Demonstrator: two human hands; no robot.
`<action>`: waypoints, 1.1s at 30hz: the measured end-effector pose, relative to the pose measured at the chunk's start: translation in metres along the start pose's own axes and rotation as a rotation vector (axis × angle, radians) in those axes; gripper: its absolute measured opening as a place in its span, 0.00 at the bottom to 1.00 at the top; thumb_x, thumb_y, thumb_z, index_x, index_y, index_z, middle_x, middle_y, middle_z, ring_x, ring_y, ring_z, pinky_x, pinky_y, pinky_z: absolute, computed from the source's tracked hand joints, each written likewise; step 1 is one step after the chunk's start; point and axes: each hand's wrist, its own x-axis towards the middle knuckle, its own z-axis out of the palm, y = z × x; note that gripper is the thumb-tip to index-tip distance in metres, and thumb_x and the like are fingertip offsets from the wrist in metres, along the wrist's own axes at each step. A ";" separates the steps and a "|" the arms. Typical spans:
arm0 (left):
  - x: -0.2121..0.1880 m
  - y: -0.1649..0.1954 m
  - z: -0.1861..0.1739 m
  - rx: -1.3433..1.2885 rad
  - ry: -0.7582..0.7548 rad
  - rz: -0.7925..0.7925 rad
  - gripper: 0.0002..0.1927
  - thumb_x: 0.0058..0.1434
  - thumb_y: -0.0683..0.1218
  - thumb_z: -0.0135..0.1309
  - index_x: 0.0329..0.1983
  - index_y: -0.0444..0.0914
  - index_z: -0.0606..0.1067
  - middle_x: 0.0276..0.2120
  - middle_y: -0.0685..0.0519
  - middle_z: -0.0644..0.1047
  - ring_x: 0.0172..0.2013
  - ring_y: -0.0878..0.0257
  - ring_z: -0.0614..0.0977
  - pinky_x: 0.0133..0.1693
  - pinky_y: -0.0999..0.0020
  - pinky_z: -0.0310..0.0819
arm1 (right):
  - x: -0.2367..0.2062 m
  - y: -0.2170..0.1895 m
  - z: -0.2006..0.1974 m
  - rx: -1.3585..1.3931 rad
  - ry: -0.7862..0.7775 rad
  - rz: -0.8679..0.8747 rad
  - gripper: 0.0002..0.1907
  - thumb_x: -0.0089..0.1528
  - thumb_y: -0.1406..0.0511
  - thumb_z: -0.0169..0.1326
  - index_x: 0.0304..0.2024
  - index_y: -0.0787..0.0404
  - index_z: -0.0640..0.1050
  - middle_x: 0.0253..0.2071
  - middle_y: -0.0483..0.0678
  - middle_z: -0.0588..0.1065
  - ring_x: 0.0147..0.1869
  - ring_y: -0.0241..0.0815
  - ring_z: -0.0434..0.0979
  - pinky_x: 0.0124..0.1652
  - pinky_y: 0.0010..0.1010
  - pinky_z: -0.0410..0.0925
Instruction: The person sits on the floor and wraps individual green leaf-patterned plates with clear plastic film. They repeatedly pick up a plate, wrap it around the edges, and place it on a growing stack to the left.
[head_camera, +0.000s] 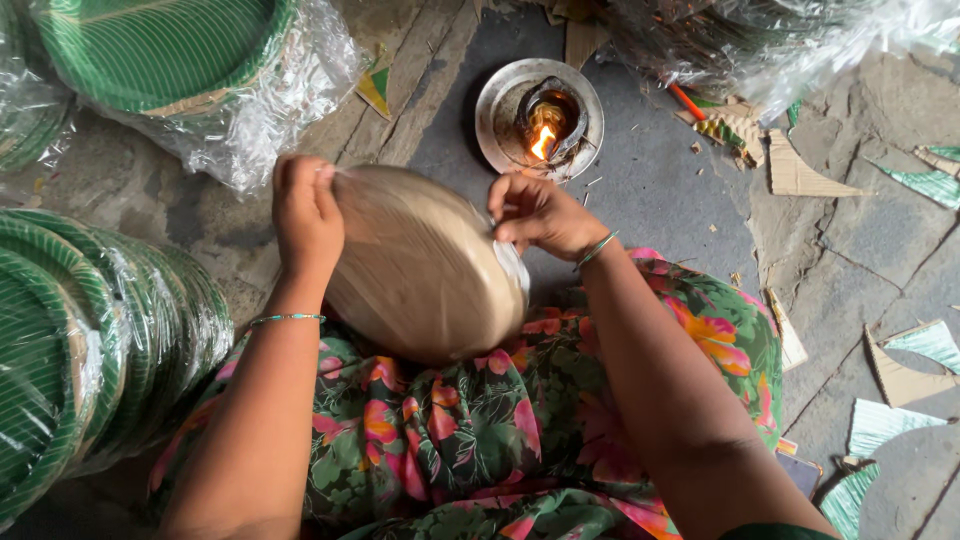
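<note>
A round stack of paper plates (420, 265), brown back side up and wrapped in clear plastic film, rests tilted on my lap. My left hand (305, 215) grips its upper left edge and pinches the film there. My right hand (540, 215) holds the upper right edge, fingers closed on the gathered film. Just beyond the stack, a small flame burns in a lamp on a round metal dish (540, 120) on the floor.
Wrapped stacks of green striped plates lie at the left (90, 340) and top left (170, 50). More plastic-wrapped material (760, 35) sits at top right. Cardboard and green paper scraps (900, 380) litter the stone floor on the right.
</note>
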 end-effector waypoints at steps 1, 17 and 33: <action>0.006 0.014 -0.004 -0.042 -0.025 0.044 0.03 0.72 0.37 0.51 0.46 0.35 0.71 0.45 0.43 0.74 0.47 0.44 0.78 0.50 0.55 0.74 | 0.002 -0.002 0.008 -0.065 0.035 0.007 0.16 0.56 0.71 0.66 0.44 0.59 0.76 0.36 0.36 0.76 0.36 0.27 0.76 0.33 0.20 0.70; -0.004 0.016 0.031 0.066 -0.280 -0.401 0.22 0.73 0.59 0.45 0.52 0.34 0.68 0.39 0.40 0.78 0.39 0.40 0.80 0.40 0.50 0.72 | 0.032 0.032 -0.009 -0.324 0.593 -0.146 0.08 0.67 0.62 0.57 0.41 0.60 0.80 0.37 0.41 0.78 0.39 0.28 0.76 0.39 0.20 0.71; -0.037 -0.032 -0.011 -0.565 -0.292 -0.576 0.45 0.51 0.64 0.70 0.62 0.32 0.69 0.51 0.48 0.75 0.52 0.60 0.76 0.56 0.64 0.70 | -0.007 -0.009 -0.020 0.046 0.086 -0.104 0.16 0.63 0.66 0.65 0.52 0.63 0.78 0.38 0.40 0.76 0.38 0.29 0.73 0.38 0.21 0.66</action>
